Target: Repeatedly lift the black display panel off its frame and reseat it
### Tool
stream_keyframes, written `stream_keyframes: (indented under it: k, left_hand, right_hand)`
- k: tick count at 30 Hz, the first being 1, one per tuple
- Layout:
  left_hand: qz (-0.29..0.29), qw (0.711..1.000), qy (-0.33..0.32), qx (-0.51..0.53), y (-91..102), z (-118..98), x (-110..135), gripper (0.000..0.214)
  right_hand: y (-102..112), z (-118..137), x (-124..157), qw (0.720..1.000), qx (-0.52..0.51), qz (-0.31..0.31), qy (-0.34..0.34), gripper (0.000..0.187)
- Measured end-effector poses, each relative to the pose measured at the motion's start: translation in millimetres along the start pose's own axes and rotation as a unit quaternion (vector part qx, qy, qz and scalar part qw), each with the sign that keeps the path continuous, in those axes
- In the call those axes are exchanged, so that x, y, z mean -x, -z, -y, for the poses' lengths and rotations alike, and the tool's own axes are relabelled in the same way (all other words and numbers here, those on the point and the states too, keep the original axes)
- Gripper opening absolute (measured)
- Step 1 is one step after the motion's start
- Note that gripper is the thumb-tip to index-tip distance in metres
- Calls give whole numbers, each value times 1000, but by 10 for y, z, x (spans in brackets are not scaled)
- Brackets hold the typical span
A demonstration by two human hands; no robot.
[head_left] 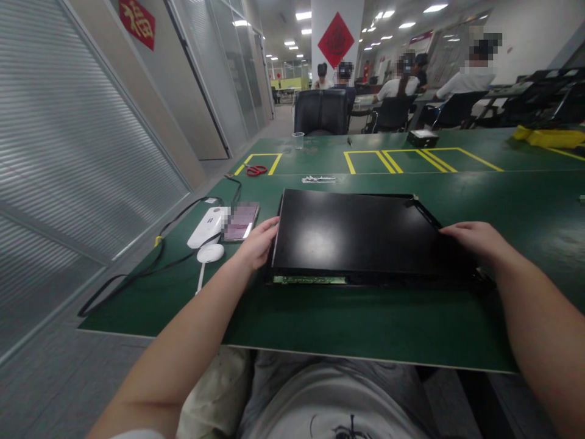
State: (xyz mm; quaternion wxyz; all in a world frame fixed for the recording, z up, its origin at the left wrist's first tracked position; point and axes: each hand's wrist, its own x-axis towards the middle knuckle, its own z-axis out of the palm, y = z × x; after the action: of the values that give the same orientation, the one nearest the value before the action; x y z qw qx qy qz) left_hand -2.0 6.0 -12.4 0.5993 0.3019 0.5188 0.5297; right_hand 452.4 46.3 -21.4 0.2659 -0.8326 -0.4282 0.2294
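Note:
A black LCD screen panel (pixel 347 235) lies face up over a black casing (pixel 457 277) on the green table. It sits askew, with the casing showing along the right side and far edge. A strip of green circuit board (pixel 311 280) shows at its near edge. My left hand (pixel 260 242) is closed on the panel's left edge, the thumb on the near side and the fingers partly hidden. At the right edge, my right hand (pixel 475 238) pinches the panel's side between thumb and fingers, with the fingertips partly hidden.
Left of the panel lie a phone (pixel 241 221), a white device (pixel 208 227), a white round puck (pixel 210 252) and a black cable (pixel 150 268). Farther back are red scissors (pixel 256 171), small white pieces (pixel 319 179), a plastic cup (pixel 298 141) and a black box (pixel 422 138). People sit beyond.

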Motion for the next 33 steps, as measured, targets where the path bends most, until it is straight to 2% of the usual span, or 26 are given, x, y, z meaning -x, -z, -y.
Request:
stream_keyframes:
  k: [4,9,15,22,29,33]
  left_hand:
    - [13,1000,-22,-11,20,-5,-31,31]
    - [-8,999,-39,-19,50,-35,-40,24]
    - [74,994,-74,-27,51,-36,4,43]
    - [102,988,-110,-37,46,-52,32,48]
    - [120,984,-133,0,1,-71,80,53]
    - [136,978,-157,23,2,-67,74,53]
  right_hand:
    - [-20,-52,-66,1000,-2,10,8,25]
    - [-15,-78,-128,1000,10,9,25,22]
    - [-3,-14,-61,999,32,-4,33,19]
    - [-3,-33,-91,999,42,24,22,22]
    - [-20,-79,-118,998,7,3,55,19]
    - [-33,-88,-117,998,-38,-16,38,21]
